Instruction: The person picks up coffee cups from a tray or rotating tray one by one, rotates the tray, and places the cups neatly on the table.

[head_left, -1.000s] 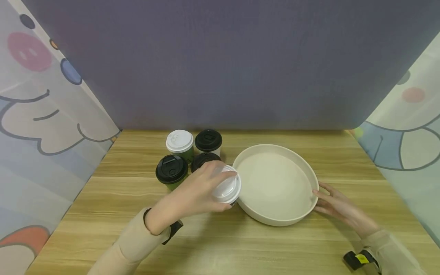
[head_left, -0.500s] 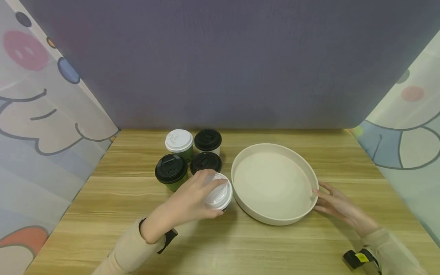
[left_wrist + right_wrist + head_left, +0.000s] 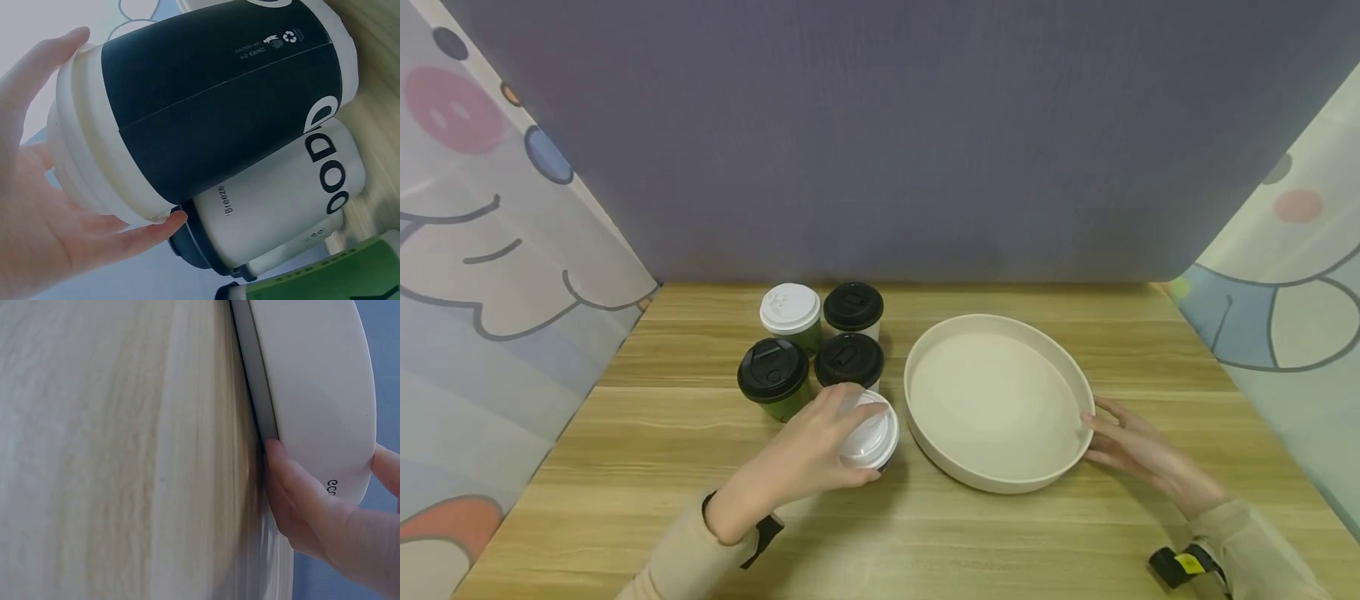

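Observation:
My left hand (image 3: pixel 808 446) grips a paper coffee cup (image 3: pixel 219 94) by its white lid (image 3: pixel 871 437), thumb on one side and fingers on the other. The cup has a dark sleeve and stands close beside a white cup with black lid (image 3: pixel 850 358), whose printed side shows in the left wrist view. At the right, my right hand (image 3: pixel 1138 450) holds the edge of a round cream tray (image 3: pixel 1000 392). Its thumb is on the tray's rim, and its fingers lie low along the outer wall (image 3: pixel 319 394), as the right wrist view shows.
Behind the left hand stand a green cup with black lid (image 3: pixel 775 375), a green cup with white lid (image 3: pixel 792 312) and another black-lidded white cup (image 3: pixel 853 308). The wooden table (image 3: pixel 647 433) ends at a grey-purple panel (image 3: pixel 910 150). Cartoon-printed curtains (image 3: pixel 482 250) flank both sides.
My left hand has moved the white-lidded cup left and toward me, away from the tray and in front of the black-lidded cup. The right hand and the tray have stayed put.

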Demonstrator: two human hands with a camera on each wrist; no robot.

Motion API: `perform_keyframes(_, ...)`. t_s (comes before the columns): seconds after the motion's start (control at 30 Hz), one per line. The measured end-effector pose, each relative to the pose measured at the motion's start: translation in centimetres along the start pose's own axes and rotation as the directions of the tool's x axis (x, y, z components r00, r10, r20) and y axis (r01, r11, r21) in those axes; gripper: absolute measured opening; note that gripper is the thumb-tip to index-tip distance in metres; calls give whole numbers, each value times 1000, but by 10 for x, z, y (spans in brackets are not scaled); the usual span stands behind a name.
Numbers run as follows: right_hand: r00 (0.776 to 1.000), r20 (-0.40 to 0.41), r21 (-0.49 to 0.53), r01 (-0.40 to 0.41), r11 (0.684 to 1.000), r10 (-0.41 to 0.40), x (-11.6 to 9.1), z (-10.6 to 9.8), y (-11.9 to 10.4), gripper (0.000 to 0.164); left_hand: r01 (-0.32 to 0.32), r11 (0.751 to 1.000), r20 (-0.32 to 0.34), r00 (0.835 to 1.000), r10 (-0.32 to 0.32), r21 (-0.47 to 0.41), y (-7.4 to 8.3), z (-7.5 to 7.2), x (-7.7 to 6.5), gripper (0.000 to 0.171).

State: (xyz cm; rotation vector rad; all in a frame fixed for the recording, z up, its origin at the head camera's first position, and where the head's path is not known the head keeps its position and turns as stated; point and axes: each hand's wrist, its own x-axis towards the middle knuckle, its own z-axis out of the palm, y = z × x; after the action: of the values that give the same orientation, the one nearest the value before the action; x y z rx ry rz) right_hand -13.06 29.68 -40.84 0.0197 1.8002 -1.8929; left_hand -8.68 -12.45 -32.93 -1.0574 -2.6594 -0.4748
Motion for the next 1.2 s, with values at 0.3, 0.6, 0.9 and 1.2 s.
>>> perform_keyframes(0.3,1000,1,-15,6,1000,-6,-1,2,-1,80,8,1000,-20,1000,-8,15,-3,5,-4,64)
perform_keyframes(0.6,1000,10,-26,7,1000,-7,-1,2,-2,78,17,999,-34,999,-15,38,-4,7,-8,65)
perform_keyframes(0.9,1000,2,-27,8,1000,-8,-2,2,-2,78,20,998,-49,999,-18,52,-5,8,-12,66)
perform_keyframes(1.2,1000,3,6,0,1000,0,-1,1,-2,80,44,997,-35,999,-42,63,-4,8,-12,68)
